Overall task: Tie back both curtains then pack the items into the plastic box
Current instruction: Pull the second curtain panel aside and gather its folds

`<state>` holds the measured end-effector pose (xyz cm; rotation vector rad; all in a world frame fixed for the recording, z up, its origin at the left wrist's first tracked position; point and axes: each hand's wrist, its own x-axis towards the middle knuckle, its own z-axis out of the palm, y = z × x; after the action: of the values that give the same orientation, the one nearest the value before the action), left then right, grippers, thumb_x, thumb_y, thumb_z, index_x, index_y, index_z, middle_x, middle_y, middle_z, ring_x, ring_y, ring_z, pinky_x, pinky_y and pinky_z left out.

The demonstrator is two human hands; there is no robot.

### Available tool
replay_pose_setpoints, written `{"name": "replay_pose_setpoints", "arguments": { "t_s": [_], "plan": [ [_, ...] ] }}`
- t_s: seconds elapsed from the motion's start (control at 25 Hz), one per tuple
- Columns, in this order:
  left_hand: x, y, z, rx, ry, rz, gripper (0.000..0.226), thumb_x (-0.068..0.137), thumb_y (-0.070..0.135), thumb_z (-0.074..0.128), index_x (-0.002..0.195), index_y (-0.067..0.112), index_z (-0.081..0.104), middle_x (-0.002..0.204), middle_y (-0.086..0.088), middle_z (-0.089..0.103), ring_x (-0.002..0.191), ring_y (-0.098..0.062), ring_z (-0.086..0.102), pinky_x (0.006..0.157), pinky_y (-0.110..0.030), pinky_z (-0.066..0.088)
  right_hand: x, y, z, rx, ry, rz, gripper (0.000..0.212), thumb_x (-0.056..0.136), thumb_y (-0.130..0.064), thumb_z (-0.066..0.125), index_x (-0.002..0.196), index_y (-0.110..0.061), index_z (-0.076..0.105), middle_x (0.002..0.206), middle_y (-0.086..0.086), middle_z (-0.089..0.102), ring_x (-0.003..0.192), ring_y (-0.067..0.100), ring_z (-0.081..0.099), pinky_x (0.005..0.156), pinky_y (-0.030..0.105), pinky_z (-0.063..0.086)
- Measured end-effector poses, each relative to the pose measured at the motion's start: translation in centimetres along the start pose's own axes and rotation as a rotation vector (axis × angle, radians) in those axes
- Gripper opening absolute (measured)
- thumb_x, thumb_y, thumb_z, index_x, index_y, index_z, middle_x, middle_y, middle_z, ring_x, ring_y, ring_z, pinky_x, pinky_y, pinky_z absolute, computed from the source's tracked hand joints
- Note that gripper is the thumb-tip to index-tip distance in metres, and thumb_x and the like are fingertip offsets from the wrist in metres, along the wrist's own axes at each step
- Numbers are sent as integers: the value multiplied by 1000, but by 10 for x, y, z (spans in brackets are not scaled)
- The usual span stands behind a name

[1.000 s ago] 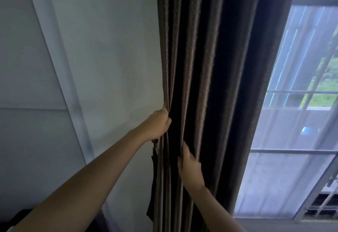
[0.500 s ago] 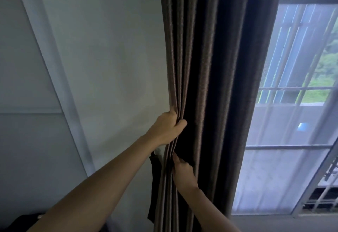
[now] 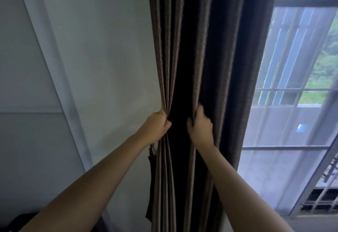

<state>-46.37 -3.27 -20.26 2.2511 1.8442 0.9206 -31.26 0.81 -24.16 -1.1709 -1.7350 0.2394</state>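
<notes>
A pale wall (image 3: 100, 49) is seen at left, and a barred window (image 3: 292, 3), with greenery (image 3: 326, 65) beyond it, at right.

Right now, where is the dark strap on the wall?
In the head view the dark strap hangs low, left of centre, between the wall and the curtain, just below the left hand.

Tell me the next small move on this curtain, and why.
Probably bring the right hand across to the left hand, bunching the curtain. Both hands grip separate folds with a dark gap between them, and a dark strap, likely the tie-back, hangs just below the left hand.
</notes>
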Motion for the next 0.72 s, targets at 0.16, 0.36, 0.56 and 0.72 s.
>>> {"name": "replay_pose_setpoints", "arguments": {
  "t_s": [0.16,0.36,0.56,0.72],
  "plan": [
    [4,1,3,-36,-22,-12,27,92,9,42,118,1,44,71,-9,54,56,-17,49,49,-23,37,-58,22,29,-77,-337,-35,58,88,-6,53,141,-18,31,117,10,62,102,22,63,92,37,51],
    [5,12,8,-90,-69,-25,22,93,15,42,110,2,46,84,-19,63,62,-25,58,57,-38,49,-78,28,41,-43,-418,-29,56,88,-5,54,139,-17,34,118,9,59,105,20,59,93,33,50],
    [3,25,14,-54,31,17,32,90,35,53,109,9,46,74,3,57,61,-12,58,52,-21,42,-80,23,36,-63,-514,4,58,87,-11,56,140,-18,34,124,7,54,114,21,54,98,27,43],
    [5,15,13,-4,44,-18,31,94,16,45,120,-1,43,84,-13,60,72,-26,60,62,-30,45,-49,18,5,-191,43,-253,52,75,-30,59,125,-18,55,137,8,48,127,24,41,109,46,28]
  ]
}}
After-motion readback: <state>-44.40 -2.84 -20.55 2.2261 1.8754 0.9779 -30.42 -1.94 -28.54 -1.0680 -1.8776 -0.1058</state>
